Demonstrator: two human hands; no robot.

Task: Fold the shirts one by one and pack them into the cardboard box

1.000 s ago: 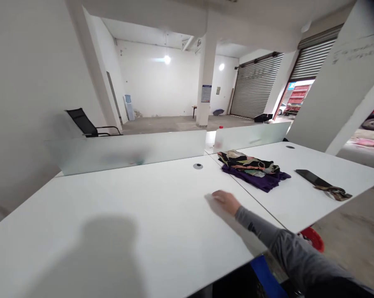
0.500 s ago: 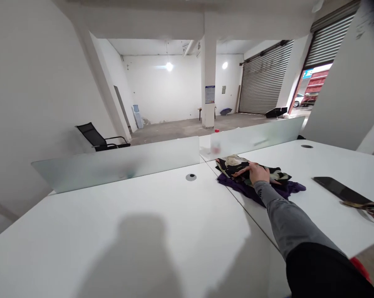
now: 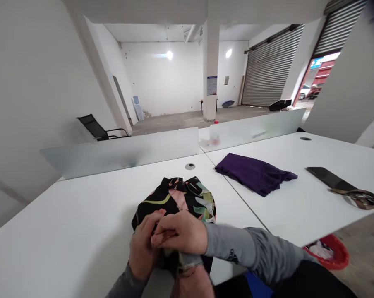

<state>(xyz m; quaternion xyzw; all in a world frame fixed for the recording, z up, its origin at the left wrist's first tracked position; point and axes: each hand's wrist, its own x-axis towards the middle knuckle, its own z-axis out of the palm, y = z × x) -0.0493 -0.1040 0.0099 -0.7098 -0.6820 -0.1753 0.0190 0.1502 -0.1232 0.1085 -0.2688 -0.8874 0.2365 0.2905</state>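
A black floral-print garment (image 3: 181,200) lies bunched on the white table (image 3: 81,223) right in front of me. My left hand (image 3: 142,248) and my right hand (image 3: 181,231) meet at its near edge, fingers curled and gripping the cloth. A folded purple garment (image 3: 252,174) lies flat further right on the adjoining desk, apart from both hands.
A black phone (image 3: 328,178) and a patterned strap (image 3: 357,198) lie at the right. Frosted dividers (image 3: 121,151) stand along the back edge. A red basket (image 3: 329,252) sits on the floor at the right, and a black chair (image 3: 95,129) at the back left.
My right hand lifted the floral garment off the purple one and brought it left and close to me. My left hand has come into view and joined in gripping it.
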